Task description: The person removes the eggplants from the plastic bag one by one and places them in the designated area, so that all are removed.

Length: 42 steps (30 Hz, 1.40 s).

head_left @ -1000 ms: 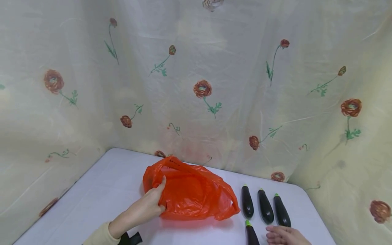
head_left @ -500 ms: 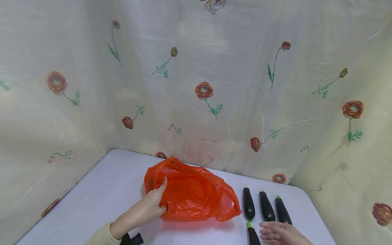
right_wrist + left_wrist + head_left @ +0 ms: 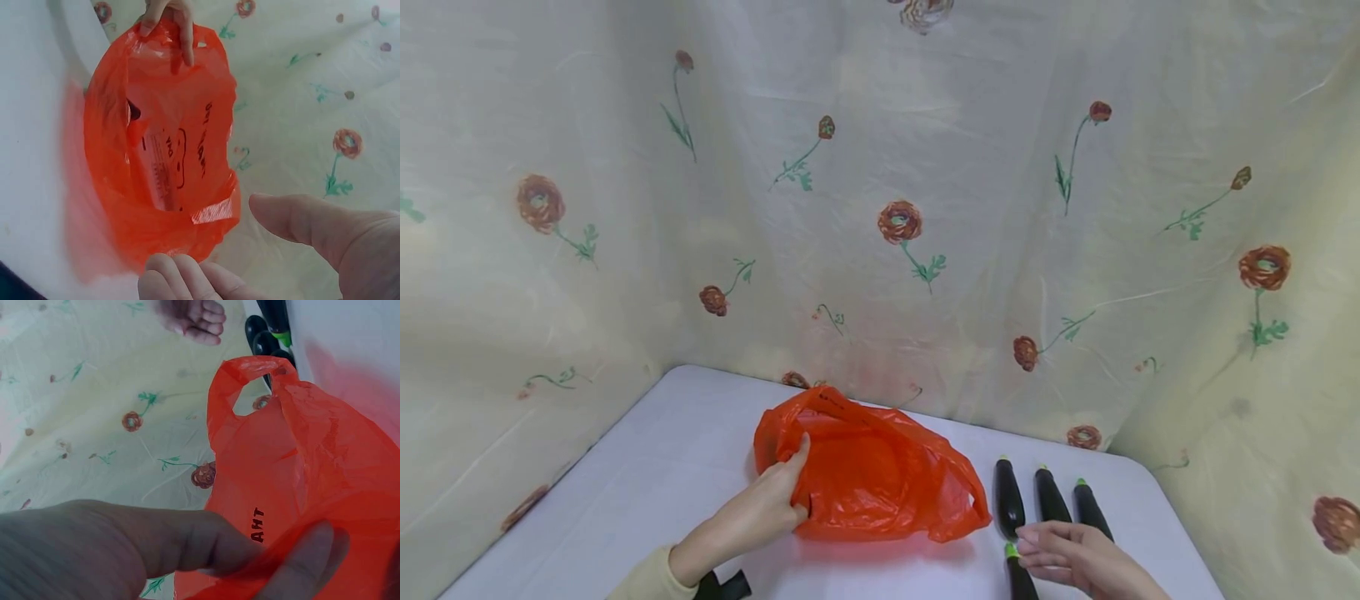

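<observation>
A red-orange plastic bag (image 3: 880,483) lies spread on the table with its mouth gaping. My left hand (image 3: 767,500) grips its left edge, the film pinched between thumb and fingers in the left wrist view. Right of the bag are several dark eggplants with green tips: three side by side, a left one (image 3: 1009,500), a middle one (image 3: 1051,496) and a right one (image 3: 1092,510), plus a nearer eggplant (image 3: 1021,579) cut off by the frame. My right hand (image 3: 1086,558) hovers by the nearer one's tip, partly covering the row; in the right wrist view its thumb and fingers stand apart, holding nothing.
The white table (image 3: 677,450) has a rounded back edge. A pale flower-printed cloth (image 3: 880,150) hangs behind it and along both sides. Below my left wrist sits a black strap or mount (image 3: 722,586).
My right hand has moved left and slightly up, from beside the right eggplant to the nearer one's tip. The left hand keeps its hold on the bag, which looks unchanged.
</observation>
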Each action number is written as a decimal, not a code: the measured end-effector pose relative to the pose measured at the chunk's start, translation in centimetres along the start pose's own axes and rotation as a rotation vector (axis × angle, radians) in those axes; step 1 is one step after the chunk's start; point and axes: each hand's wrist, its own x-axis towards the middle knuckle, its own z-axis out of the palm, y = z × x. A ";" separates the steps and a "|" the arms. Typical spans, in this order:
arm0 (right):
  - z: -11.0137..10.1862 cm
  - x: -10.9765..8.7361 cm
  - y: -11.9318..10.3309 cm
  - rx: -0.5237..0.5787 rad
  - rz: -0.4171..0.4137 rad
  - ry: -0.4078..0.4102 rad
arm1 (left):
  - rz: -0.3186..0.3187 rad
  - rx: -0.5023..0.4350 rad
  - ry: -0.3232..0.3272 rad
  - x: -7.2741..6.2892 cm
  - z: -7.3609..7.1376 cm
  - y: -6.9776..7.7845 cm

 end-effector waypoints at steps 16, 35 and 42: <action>3.4 -0.1 -4.2 -0.060 -0.116 -0.094 | -0.018 -0.018 -0.016 -0.2 -0.1 -0.2; 7.9 2.7 -8.3 -0.117 -0.149 -0.073 | 0.024 -0.011 -0.010 -0.2 0.0 -0.3; 9.6 4.3 -9.5 -0.107 -0.179 -0.103 | 0.026 0.002 -0.011 -0.1 0.0 -0.2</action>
